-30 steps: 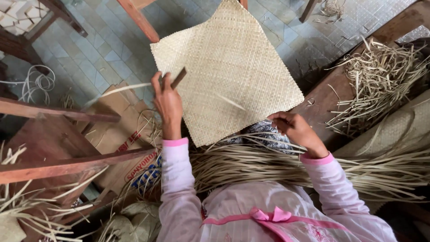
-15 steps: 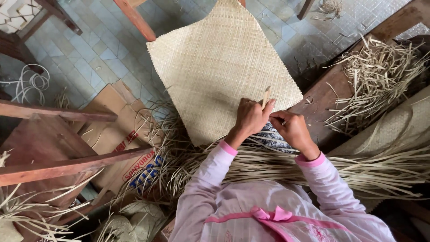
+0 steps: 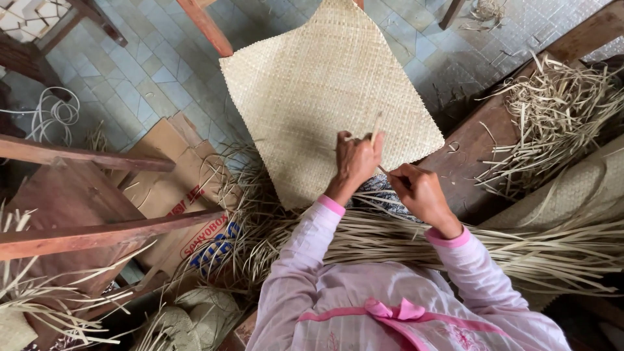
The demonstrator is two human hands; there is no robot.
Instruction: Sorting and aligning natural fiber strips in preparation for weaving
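At the far left of the tiled floor (image 3: 130,84) lies a coil of pale cord (image 3: 52,114), with dark wooden rails (image 3: 97,237) crossing below it and a flattened cardboard box (image 3: 188,195) beside them. Loose straw strips (image 3: 260,221) fan out from under the near edge of the woven mat (image 3: 312,91), which lies diamond-wise in the middle, its near corner at your lap.

Your left hand (image 3: 356,161) rests on the mat's lower right edge, fingers pressed together and pinching a single pale strip (image 3: 375,127) that stands up from the weave. Just beside it, your right hand (image 3: 421,192) is curled, its fingertips closed on what looks like the same strip's lower end, though the contact is too small to be sure of.

The mat looks light, thin and flexible, yet springy; its free strips are probably brittle and would crease if bent sharply. Hold it at the finished weave near the edge, and take each strip close to where it leaves the weave.

Further right, a heap of straw offcuts (image 3: 552,110) lies on a dark wooden board (image 3: 481,149).
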